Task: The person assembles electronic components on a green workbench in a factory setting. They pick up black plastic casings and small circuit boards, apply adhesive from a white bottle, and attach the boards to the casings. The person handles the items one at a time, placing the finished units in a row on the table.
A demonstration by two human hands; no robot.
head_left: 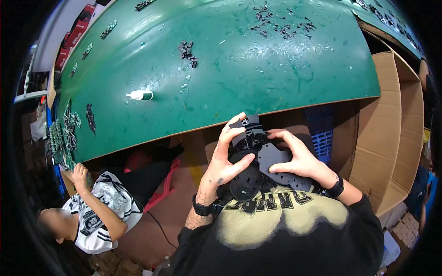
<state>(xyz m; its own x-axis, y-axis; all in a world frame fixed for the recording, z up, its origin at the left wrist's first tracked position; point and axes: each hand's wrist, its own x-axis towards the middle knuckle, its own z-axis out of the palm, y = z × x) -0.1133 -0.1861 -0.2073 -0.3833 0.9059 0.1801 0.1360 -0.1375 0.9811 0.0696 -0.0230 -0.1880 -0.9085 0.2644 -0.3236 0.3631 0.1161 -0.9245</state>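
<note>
Close to my chest, just past the table's near edge, both hands are around black plastic parts. My left hand (224, 158) grips a stack of blocky black plastic pieces (252, 133), its fingers along the left side and thumb bent inward. In my right hand (298, 160) is a flat black plastic plate (276, 162) with a wavy edge and small holes; the thumb presses on its face. A rounded black plate (247, 183) sits below my left thumb, against my shirt. Whether these parts are joined, I cannot tell.
The green table (207, 101) bears a white squeeze bottle (140, 95), small black parts (188, 53) and scattered black bits (283, 30). Green circuit boards (62, 133) lie at its left end. An open cardboard box (380, 124) and a blue crate (322, 138) stand right. A co-worker (103, 207) sits left.
</note>
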